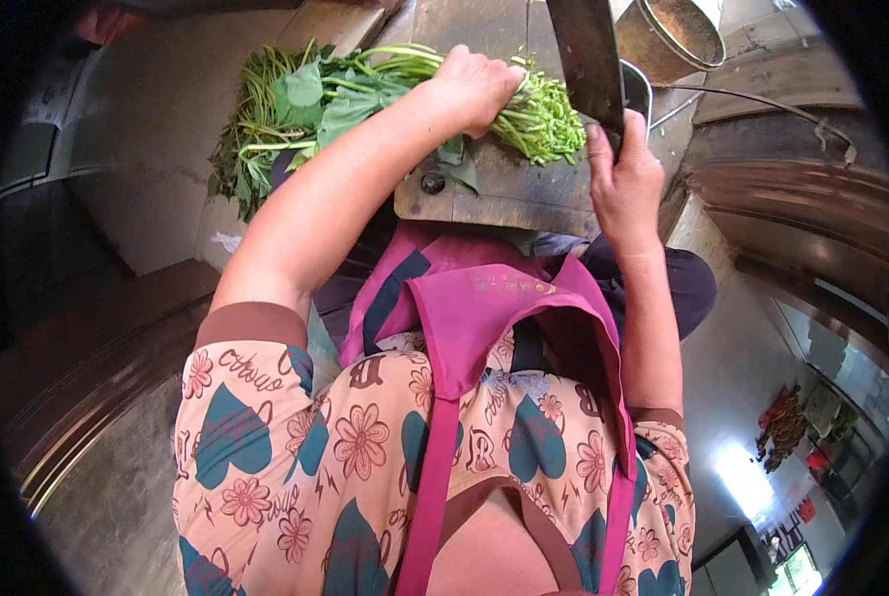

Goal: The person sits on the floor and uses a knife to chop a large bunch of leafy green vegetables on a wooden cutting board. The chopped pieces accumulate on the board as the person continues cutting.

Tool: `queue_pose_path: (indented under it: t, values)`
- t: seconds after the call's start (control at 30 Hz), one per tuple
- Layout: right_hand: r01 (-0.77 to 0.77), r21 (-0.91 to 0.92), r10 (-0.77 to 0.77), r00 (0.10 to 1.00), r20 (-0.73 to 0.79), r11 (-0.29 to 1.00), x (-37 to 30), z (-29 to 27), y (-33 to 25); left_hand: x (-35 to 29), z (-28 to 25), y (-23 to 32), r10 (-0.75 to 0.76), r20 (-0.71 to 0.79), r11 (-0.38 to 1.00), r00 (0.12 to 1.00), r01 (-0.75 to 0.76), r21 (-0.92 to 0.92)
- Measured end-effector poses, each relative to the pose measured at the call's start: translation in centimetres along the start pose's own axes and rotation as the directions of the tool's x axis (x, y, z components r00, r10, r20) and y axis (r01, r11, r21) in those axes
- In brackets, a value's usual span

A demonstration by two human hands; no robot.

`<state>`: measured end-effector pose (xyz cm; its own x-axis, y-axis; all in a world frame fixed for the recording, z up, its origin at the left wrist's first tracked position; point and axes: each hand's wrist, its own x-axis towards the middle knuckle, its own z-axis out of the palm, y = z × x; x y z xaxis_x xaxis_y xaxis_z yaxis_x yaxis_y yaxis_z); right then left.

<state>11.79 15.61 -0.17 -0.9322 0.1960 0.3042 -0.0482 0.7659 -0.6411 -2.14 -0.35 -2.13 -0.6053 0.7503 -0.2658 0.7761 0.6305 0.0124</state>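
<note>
Nearest me, a seemingly cotton shirt, printed with hearts and flowers, was crossed by the straps of a smooth magenta apron. Beyond it lay a wooden board, its near left corner rounded, its surface stained dark. At the board's right, the right hand was wrapped around the handle end of a cleaver, the blade broad, flat and darkly mottled. Whether the edge touched the board, I could not tell. Over the board, the left hand was clenched on a bundle of greens: slender stems, their pale-green cut ends pointing right, and limp, broad leaves trailing past the board's left side. The step in hand appeared to be slicing the stems crosswise; the next stroke would call for a firm hold, fingers clear of the blade. Farther off stood a round, rust-toned bucket.
</note>
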Motion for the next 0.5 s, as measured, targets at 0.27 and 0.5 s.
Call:
queue_pose_path:
  t: [0.27, 0.5]
  values:
    - [-0.001, 0.046, 0.002, 1.0, -0.023, 0.999, 1.1, -0.6, -0.6, -0.4, 2.1, 0.2, -0.021, -0.257, 0.999, 0.966, 0.032, 0.038]
    - [-0.034, -0.167, 0.081, 0.957, 0.279, 0.985, 2.6, 2.4, 2.8, -0.8, 2.2, 0.6, -0.046, -0.201, 0.997, 0.978, 0.056, 0.043]
